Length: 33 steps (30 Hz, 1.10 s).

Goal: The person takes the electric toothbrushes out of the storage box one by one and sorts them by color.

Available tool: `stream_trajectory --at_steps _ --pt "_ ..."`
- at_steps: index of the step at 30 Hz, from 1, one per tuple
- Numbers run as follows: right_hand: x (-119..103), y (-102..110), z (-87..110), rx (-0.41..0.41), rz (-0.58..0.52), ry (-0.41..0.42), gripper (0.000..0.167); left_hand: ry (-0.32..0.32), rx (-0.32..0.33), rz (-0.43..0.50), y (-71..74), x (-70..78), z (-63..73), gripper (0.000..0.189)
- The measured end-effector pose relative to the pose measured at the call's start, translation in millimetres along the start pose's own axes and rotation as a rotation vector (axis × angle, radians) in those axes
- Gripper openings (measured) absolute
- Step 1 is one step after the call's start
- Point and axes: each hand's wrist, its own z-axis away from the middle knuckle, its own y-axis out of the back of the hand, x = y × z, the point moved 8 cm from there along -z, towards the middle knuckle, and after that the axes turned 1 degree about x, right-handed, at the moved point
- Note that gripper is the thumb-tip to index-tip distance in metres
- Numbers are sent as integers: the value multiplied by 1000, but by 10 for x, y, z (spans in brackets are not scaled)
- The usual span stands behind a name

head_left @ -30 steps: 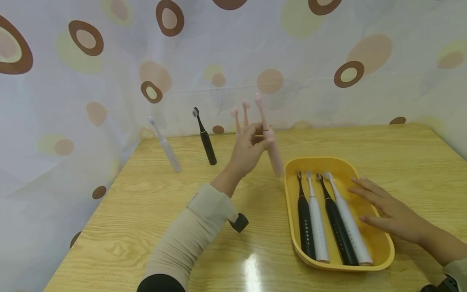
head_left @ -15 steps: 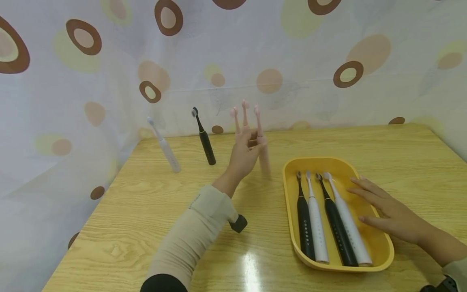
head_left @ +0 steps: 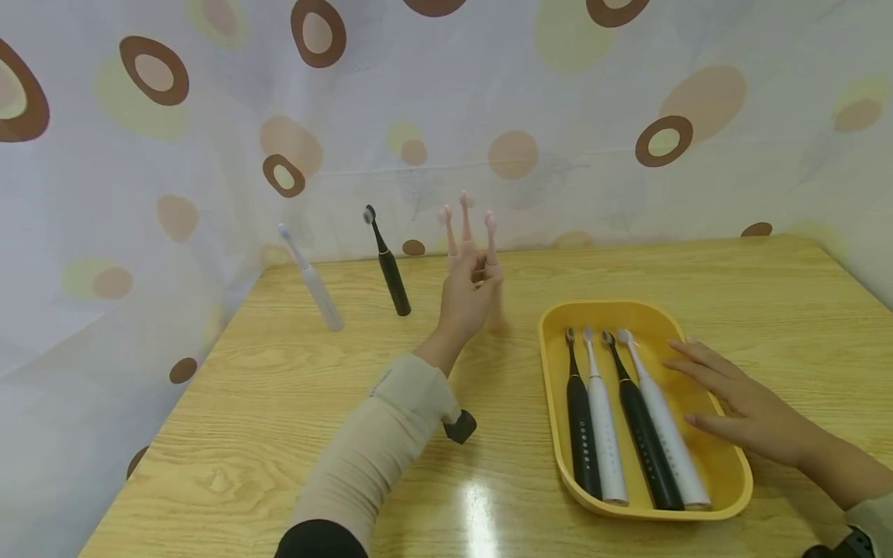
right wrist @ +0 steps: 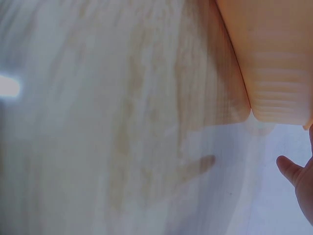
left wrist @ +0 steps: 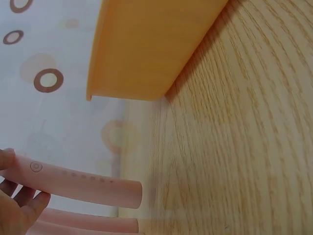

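Near the back of the table my left hand [head_left: 466, 301] pinches a pink electric toothbrush [head_left: 491, 246] by its upper handle, brush head up. Two more pink toothbrushes [head_left: 466, 221] stand upright just to its left, their handles mostly hidden behind the hand. In the left wrist view the held handle [left wrist: 88, 187] shows its button, with its base close to the wooden surface. My right hand [head_left: 749, 411] is spread over the right rim of a yellow tray [head_left: 551, 387], holding nothing. In the tray lie two black toothbrushes [head_left: 645, 442] and two white toothbrushes [head_left: 607, 434], heads pointing away.
A black toothbrush [head_left: 394, 283] and a white toothbrush [head_left: 321, 294] stand upright at the back left of the wooden table [head_left: 230, 434]. A patterned curtain [head_left: 432, 93] hangs behind the table and along its left side.
My left hand has lowered the pink toothbrush and brought it leftward, away from the tray and closer to the two standing pink ones. The right hand has stayed in place.
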Motion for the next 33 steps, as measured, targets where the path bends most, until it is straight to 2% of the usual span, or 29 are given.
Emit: stream_trajectory --at_steps 8,15,19,25,30,33 --pt "10 -5 5 6 -4 6 59 -5 33 -92 2 -44 -22 20" --pt "15 -7 5 7 2 0 59 40 49 -98 -4 -98 -34 22" --pt "5 -2 5 11 10 6 59 21 81 -147 -2 -87 -35 7" --pt "-1 -2 3 10 22 3 58 -16 111 -227 -10 -67 -46 13" --pt "-3 -1 2 11 22 -2 58 33 118 -249 -18 -110 -68 14" --pt "-8 0 2 11 16 -4 58 39 125 -237 -32 -118 -55 14"
